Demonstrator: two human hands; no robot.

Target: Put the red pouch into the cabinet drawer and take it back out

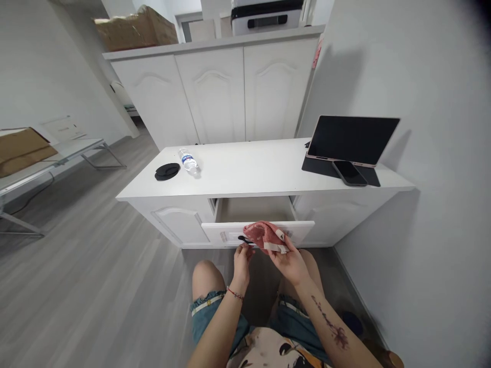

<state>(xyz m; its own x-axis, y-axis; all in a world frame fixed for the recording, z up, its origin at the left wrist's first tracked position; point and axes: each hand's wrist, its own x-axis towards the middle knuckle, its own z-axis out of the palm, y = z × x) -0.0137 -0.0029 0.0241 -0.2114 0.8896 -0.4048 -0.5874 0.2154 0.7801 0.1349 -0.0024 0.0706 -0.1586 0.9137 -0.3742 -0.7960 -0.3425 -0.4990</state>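
Note:
A low white cabinet (245,176) stands in front of me with its middle drawer (257,227) pulled open. My left hand (243,260) is closed on the drawer's dark handle (243,238). My right hand (290,261) holds a folded pink cloth (264,234) with a pale edge, just over the drawer's front. The inside of the drawer looks bare from here. My knees are below the hands.
On the cabinet top lie a black round lid (167,171), a small water bottle (187,161) on its side, a propped tablet (352,139) and a phone (349,173). Tall white cupboards (215,92) stand behind, a wall to the right, and a bench with a cardboard box (23,148) to the left.

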